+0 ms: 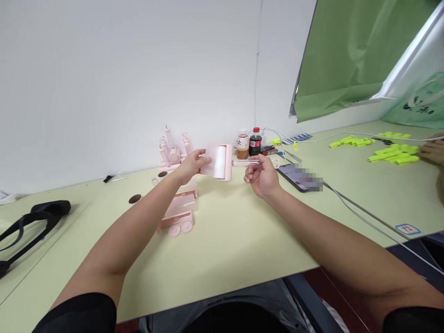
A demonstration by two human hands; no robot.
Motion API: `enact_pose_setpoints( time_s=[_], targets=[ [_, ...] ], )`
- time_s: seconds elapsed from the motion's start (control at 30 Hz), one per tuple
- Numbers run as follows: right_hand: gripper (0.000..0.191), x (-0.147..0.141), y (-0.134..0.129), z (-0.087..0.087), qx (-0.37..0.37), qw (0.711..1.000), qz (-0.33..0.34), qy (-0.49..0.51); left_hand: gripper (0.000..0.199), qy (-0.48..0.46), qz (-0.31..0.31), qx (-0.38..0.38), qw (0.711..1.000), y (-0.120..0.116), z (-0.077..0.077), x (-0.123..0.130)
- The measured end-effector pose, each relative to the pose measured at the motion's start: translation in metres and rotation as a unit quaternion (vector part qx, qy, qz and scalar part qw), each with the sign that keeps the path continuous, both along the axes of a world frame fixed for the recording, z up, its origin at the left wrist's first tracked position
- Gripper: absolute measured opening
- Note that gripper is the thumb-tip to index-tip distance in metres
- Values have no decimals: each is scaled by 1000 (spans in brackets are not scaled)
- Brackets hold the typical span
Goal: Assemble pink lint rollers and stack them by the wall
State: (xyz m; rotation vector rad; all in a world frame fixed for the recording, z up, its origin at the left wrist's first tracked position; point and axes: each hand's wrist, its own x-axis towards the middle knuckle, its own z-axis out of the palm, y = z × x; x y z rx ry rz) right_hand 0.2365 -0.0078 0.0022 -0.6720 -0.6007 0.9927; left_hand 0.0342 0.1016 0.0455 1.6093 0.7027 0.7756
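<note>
The right hand (264, 175) is closed around the clear plastic handle (245, 163) of a lint-roller-like tool, its fingers curled in a narrow grip; a pale pink loop (276, 163) shows past the hand. The handle runs toward 3 o'clock from the tool's pink plastic frame (228, 163), which carries a smooth white cylindrical roll (219, 162). The whole tool is held up above the pale yellow-green tabletop (229, 240). At its 9 o'clock, the left hand (194, 165) pinches a translucent, pinkish plastic piece (209, 159) between thumb and fingers, just beside the roll; whether that piece touches the roll I cannot tell.

Outward from the tool as the clock's centre, a bottle with a white cap and amber liquid (242, 144) and a red-capped bottle of dark liquid (255, 142) stand upright side by side toward 1 to 2 o'clock. A dark-framed phone (295, 177) lies flat between 3 and 4 o'clock, near the right hand. Around 7 o'clock lie two round pink discs (181, 228), beside open pink trays with clear lids (178, 209). Toward 10 o'clock, pink and clear handled parts (170, 147) stand clustered by the white wall (121, 83). Bright yellow bundles (394, 154) lie toward 3 o'clock, near another person's hand (433, 150).
</note>
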Motion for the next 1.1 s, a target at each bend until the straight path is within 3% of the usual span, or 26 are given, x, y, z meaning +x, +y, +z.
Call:
enact_pose_setpoints(
  time_s=[0.23, 0.53, 0.73, 0.93, 1.03, 1.1],
  targets=[
    [21, -5, -5, 0, 22, 1000, 14, -15, 61, -14, 20, 12, 1000, -7, -9, -17],
    [22, -12, -8, -5, 19, 997, 24, -64, 69, 24, -33, 42, 998, -31, -8, -21],
    [31, -23, -15, -7, 39, 990, 88, -102, 67, 24, -27, -13, 999, -49, -14, -21],
    [41, -35, -26, -6, 67, 968, 118, -211, 63, -8, -56, -88, 994, -77, -20, -20],
    [33, -34, -27, 2, 66, 958, 74, -269, 61, 27, 36, -124, 991, -98, -23, -27],
    [25, -29, -18, 11, 65, 951, 37, -299, 61, 44, 113, -109, 987, -114, -28, -37]
  ],
)
